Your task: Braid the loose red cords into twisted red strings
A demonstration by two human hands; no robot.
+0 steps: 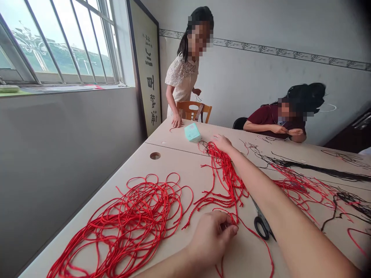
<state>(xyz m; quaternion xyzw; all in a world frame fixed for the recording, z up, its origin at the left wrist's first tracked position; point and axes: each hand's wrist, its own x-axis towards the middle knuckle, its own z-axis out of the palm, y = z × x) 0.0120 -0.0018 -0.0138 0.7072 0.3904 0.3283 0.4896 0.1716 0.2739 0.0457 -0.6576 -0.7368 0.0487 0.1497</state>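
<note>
Low in the head view, my left hand (213, 235) is closed, thumb against curled fingers, on a red cord that trails toward the table edge. Farther off, my right hand (222, 143) rests at the top end of a bundle of twisted red cords (227, 173), fingers mostly stretched out over it. The bundle's loose ends spread toward my left hand. A large tangle of smooth red cord (139, 212) lies to the left. Scissors with black handles (262, 227) lie partly under my right forearm.
A light-green box (192, 132) stands beyond the bundle. Black cords (319, 168) and more red cords (298, 189) lie on the right. The table (130, 179) has a round hole (155, 155). One person stands by a wooden chair (193, 110); another sits at the far right side.
</note>
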